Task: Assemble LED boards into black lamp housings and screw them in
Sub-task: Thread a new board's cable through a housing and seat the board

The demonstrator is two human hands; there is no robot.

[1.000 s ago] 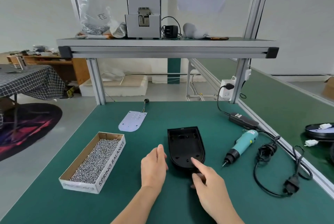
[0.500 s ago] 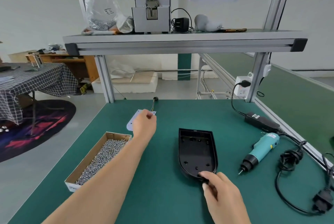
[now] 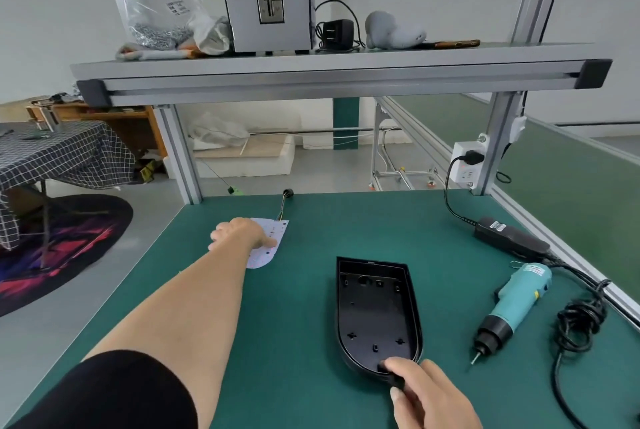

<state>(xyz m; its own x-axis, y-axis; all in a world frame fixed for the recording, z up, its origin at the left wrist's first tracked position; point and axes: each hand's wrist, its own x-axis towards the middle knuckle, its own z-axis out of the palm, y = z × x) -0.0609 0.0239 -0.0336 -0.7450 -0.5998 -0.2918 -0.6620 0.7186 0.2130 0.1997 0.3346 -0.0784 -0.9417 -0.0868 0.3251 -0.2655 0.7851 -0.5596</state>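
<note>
A white LED board with a short wire lead lies on the green mat at the far left. My left hand is on its left edge, thumb on top and fingers curled at the edge, hiding part of the board. An open black lamp housing lies hollow side up at centre right, its rounded end toward me. My right hand pinches the near rim of that rounded end.
A teal electric screwdriver lies right of the housing, tip toward me, with its coiled cable and power adapter. A wall socket sits on the right post. An overhead shelf carries a screw feeder and bags.
My left hand left the housing's side and reached forward onto the LED board. My right hand stayed at the housing's near end and closed on its rim. The view shifted closer.
</note>
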